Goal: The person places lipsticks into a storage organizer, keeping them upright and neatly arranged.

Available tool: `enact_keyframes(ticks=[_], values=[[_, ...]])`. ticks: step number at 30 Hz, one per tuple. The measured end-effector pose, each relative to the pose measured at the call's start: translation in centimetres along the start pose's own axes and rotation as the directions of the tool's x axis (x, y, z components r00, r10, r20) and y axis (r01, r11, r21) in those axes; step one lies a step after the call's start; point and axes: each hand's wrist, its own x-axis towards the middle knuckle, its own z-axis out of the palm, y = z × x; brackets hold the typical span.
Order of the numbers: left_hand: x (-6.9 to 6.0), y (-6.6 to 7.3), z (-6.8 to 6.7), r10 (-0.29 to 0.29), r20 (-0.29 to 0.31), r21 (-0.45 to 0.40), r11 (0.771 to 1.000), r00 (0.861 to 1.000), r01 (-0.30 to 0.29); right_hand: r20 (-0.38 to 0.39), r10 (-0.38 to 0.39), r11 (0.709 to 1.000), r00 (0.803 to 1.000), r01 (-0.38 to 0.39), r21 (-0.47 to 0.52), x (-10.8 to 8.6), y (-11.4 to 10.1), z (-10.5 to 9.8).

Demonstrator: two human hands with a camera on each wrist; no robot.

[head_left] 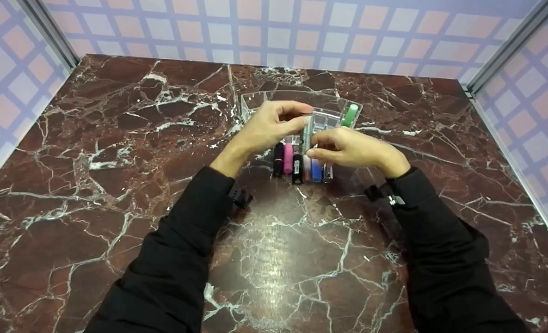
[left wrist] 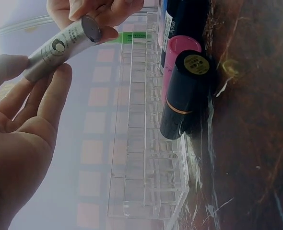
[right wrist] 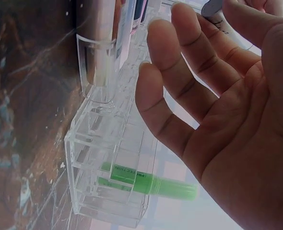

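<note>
Pinching a silver cylindrical tube, the left hand and right hand could drop it if either grip slackens.

Silver tube, white-veined maroon tabletop

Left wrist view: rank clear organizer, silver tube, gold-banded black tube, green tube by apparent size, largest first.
1. Clear organizer
2. Silver tube and gold-banded black tube: look alike, unranked
3. Green tube, visible part

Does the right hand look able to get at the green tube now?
Probably yes: the green tube juts from the organizer near the right hand, apparently unobstructed, though that hand pinches the silver tube.
</note>
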Motion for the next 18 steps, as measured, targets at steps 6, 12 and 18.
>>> enact_keyframes(ticks=[6, 12, 18], values=[[0.02, 0.02, -0.02, 0.025, 0.032, 0.040, 0.999, 0.999, -0.026, 0.001, -0.002, 1.000, 1.000, 0.002, -0.005, 0.00, -0.15, -0.04], [0.11, -0.11, -0.03, 0.041, 0.057, 0.049, 0.998, 0.998, -0.044, 0.003, -0.013, 1.000, 1.000, 0.013, -0.014, 0.09, -0.01, -0.01], [0.11, -0.26, 0.00, 0.035, 0.067, 0.042, 0.998, 0.997, -0.038, 0.005, -0.014, 1.000, 1.000, 0.014, -0.018, 0.07, 0.00, 0.16]])
